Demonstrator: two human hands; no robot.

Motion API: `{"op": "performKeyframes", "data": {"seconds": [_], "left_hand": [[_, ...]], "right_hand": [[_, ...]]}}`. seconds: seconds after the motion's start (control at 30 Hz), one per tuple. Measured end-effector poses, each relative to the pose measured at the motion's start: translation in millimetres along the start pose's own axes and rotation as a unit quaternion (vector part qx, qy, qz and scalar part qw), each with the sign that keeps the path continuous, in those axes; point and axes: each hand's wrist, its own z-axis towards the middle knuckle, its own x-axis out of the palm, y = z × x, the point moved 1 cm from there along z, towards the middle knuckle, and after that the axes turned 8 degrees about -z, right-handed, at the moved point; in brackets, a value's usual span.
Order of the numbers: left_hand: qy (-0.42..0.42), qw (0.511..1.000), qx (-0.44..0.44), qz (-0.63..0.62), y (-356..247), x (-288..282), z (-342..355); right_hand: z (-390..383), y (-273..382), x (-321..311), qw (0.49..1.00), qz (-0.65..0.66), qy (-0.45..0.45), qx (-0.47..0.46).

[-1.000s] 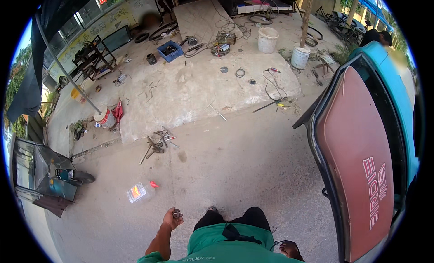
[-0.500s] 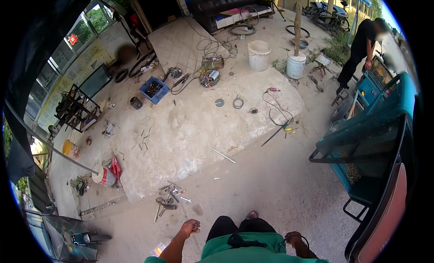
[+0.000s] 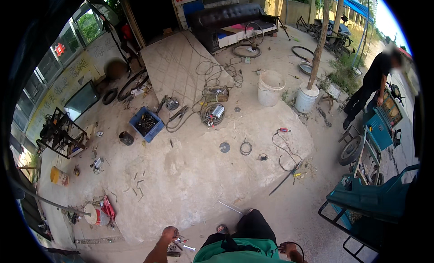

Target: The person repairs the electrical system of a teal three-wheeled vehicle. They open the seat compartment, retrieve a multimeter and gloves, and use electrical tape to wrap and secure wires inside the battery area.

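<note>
My left hand (image 3: pixel 170 233) is closed over the tools on the ground, at the near edge of the concrete slab. Whatever its fingers hold is too small to name. Just beyond it lie a silver wrench (image 3: pixel 189 247) and several hand tools, partly hidden by my arm. At my right side, my right hand (image 3: pixel 285 248) is closed on a thin black cable (image 3: pixel 299 248), which curves outward past the wrist. A thin metal rod (image 3: pixel 229 207) lies on the slab's edge ahead of my feet.
A blue crate (image 3: pixel 147 124) of parts, coiled cable (image 3: pixel 212 115) and two white buckets (image 3: pixel 270 89) stand on the slab. At right is a teal three-wheeled vehicle (image 3: pixel 361 199), with a person (image 3: pixel 373 84) in dark clothes bending beyond it. A black sofa (image 3: pixel 226 23) stands at the back.
I have stepped forward toward the slab, so the things ahead sit nearer and lower in view. My left hand has come over beside the tools. The cable stays in my right hand.
</note>
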Motion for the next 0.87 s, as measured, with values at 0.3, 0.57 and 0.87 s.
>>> {"op": "performKeyframes", "data": {"seconds": [0.3, 0.57, 0.87], "left_hand": [[0.096, 0.96, 0.262, 0.015, -479.6, 193.8, 73.3], [0.135, 0.962, -0.195, 0.135, -392.7, 221.3, 143.9], [0.07, 0.975, -0.202, 0.054, -612.6, 314.6, 205.6]], "right_hand": [[121.2, 225.0, 92.7, 0.889, -0.242, -0.388, -0.015], [237.2, 636.0, 512.6, 0.819, -0.412, -0.366, -0.158], [421.1, 881.0, 648.6, 0.827, -0.425, -0.338, -0.146]]}}
